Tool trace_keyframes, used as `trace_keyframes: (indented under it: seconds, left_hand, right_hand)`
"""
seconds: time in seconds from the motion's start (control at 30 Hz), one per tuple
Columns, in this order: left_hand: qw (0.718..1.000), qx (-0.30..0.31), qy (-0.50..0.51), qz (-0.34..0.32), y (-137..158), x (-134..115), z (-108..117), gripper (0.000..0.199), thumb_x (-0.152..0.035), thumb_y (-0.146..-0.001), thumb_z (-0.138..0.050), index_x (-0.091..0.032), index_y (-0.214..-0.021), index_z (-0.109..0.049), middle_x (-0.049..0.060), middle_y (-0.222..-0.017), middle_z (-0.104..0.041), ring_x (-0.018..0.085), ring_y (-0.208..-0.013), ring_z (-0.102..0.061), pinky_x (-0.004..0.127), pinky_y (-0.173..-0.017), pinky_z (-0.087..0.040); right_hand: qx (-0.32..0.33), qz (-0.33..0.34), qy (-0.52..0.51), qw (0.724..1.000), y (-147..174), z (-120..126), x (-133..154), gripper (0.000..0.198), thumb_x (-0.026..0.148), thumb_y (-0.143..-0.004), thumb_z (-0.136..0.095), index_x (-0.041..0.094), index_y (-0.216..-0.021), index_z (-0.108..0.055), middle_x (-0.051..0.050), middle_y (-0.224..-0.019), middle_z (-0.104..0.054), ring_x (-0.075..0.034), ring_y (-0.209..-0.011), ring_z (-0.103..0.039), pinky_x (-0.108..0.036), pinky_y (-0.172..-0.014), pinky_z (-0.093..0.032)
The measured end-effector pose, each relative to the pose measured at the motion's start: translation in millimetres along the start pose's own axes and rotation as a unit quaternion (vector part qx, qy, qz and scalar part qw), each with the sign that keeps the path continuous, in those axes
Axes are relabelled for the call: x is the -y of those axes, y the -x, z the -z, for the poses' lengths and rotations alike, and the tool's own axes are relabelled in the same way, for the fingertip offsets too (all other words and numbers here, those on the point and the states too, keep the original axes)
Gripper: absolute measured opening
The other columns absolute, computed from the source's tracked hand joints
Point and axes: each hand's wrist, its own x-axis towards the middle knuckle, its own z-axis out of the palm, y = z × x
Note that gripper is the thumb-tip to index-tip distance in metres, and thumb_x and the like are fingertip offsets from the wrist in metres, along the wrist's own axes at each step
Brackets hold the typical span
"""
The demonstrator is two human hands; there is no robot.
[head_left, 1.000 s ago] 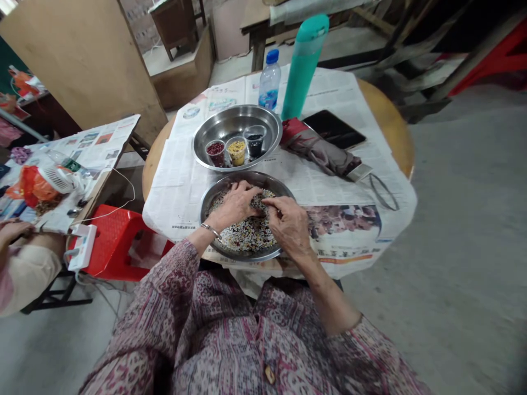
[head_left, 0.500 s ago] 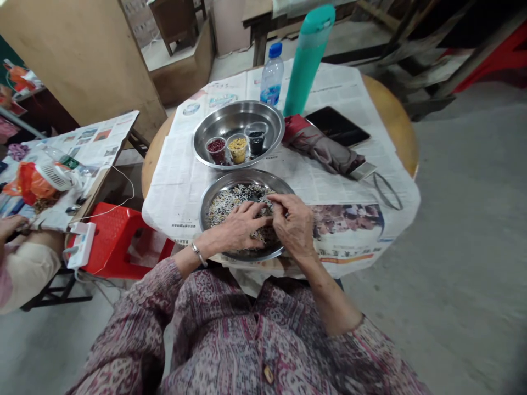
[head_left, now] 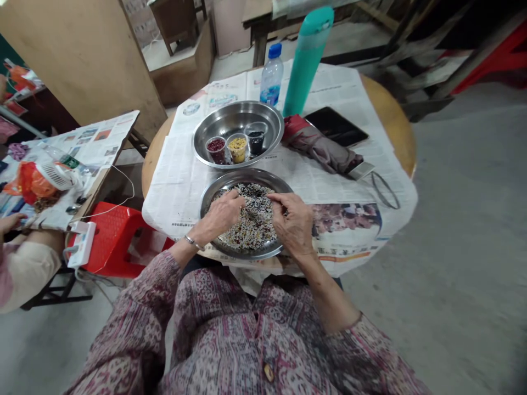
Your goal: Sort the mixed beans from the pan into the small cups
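Observation:
A steel basin [head_left: 206, 206] in front of me holds a spread layer of mixed grains [head_left: 255, 216], white, black, yellow and dark red. Over its left side is my left hand [head_left: 224, 214], fingers curled together; whatever they may hold is too small to see. My right hand [head_left: 293, 222] is at the right rim, thumb and forefinger pinched above the grains, its contents hidden. Behind, a second steel basin [head_left: 272, 118] carries three clear cups: one with red beans [head_left: 216, 147], one with yellow kernels [head_left: 237, 148], one with black grains [head_left: 256, 141].
Beyond the basins stand a plastic bottle [head_left: 272, 77] and a tall teal bottle [head_left: 308, 60]. A folded umbrella [head_left: 321, 148] and a dark tablet [head_left: 335, 126] lie on the newspaper [head_left: 181, 186]. To the left are a red stool [head_left: 111, 236] and another person's hand [head_left: 12, 221].
My left hand has drawn left and back from the middle of the grains, and its spread fingers have curled together. My right hand stays almost in place.

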Motion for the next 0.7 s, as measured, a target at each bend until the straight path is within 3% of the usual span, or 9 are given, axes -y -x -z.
trace_keyframes:
  seconds: [0.1,0.23,0.3,0.4,0.47,0.6,0.7]
  left_hand:
    - [0.999,-0.012,-0.007,0.045,26,8,6,0.016,-0.024,-0.098,-0.054,-0.019,-0.111,-0.063,0.007,-0.110,-0.059,0.023,-0.105,-0.056,0.041,-0.098,-0.051]
    - [0.999,0.013,0.008,0.047,48,-2,4,0.064,-0.047,-0.082,-0.077,-0.023,-0.135,-0.050,0.013,-0.131,-0.048,0.032,-0.116,-0.050,0.047,-0.094,-0.054]
    - [0.999,0.028,0.031,0.024,48,-14,-1,0.064,-0.041,-0.083,-0.077,-0.024,-0.137,-0.047,0.012,-0.130,-0.047,0.031,-0.116,-0.051,0.046,-0.095,-0.054]
    - [0.998,0.033,0.058,-0.008,33,-29,-11,0.031,-0.022,-0.094,-0.060,-0.021,-0.124,-0.056,0.009,-0.118,-0.052,0.023,-0.106,-0.056,0.039,-0.093,-0.054]
    - [0.998,0.026,0.062,-0.022,16,-34,-18,0.019,-0.013,-0.096,-0.049,-0.017,-0.110,-0.061,0.008,-0.108,-0.056,0.020,-0.097,-0.058,0.036,-0.089,-0.054]
    - [0.998,-0.012,0.059,-0.022,-15,-28,-22,0.028,-0.006,-0.096,-0.037,-0.015,-0.104,-0.063,0.007,-0.096,-0.063,0.019,-0.091,-0.060,0.034,-0.087,-0.052]
    - [0.997,-0.055,0.045,0.004,-22,-16,-14,0.029,-0.010,-0.100,-0.038,-0.018,-0.114,-0.063,0.006,-0.104,-0.067,0.020,-0.100,-0.061,0.037,-0.097,-0.049]
  right_hand:
    - [0.024,0.005,0.004,1.000,0,0,0,0.025,0.017,-0.090,-0.048,0.021,-0.094,-0.073,-0.007,-0.092,-0.075,-0.021,-0.088,-0.068,-0.040,-0.085,-0.055]
    - [0.077,0.016,0.024,0.997,0,-2,1,0.019,0.025,-0.088,-0.056,0.022,-0.096,-0.073,-0.008,-0.097,-0.075,-0.024,-0.094,-0.067,-0.044,-0.090,-0.054]
    - [0.080,0.014,0.025,0.996,0,-2,1,0.019,0.026,-0.087,-0.056,0.022,-0.096,-0.073,-0.008,-0.097,-0.075,-0.025,-0.094,-0.067,-0.044,-0.089,-0.054]
    - [0.057,-0.006,0.017,0.998,0,-1,1,0.021,0.024,-0.088,-0.053,0.020,-0.095,-0.073,-0.009,-0.095,-0.075,-0.023,-0.086,-0.068,-0.041,-0.082,-0.056]
    - [0.042,-0.014,0.012,0.999,0,-1,0,0.021,0.024,-0.088,-0.053,0.020,-0.095,-0.073,-0.009,-0.094,-0.075,-0.022,-0.083,-0.068,-0.039,-0.079,-0.056]
    - [0.025,-0.015,0.007,1.000,1,0,0,0.021,0.024,-0.089,-0.053,0.020,-0.094,-0.072,-0.009,-0.093,-0.075,-0.023,-0.085,-0.068,-0.039,-0.080,-0.056]
    - [0.028,-0.016,0.006,0.999,1,0,1,0.022,0.022,-0.089,-0.051,0.020,-0.094,-0.073,-0.009,-0.093,-0.075,-0.022,-0.083,-0.068,-0.038,-0.079,-0.056]
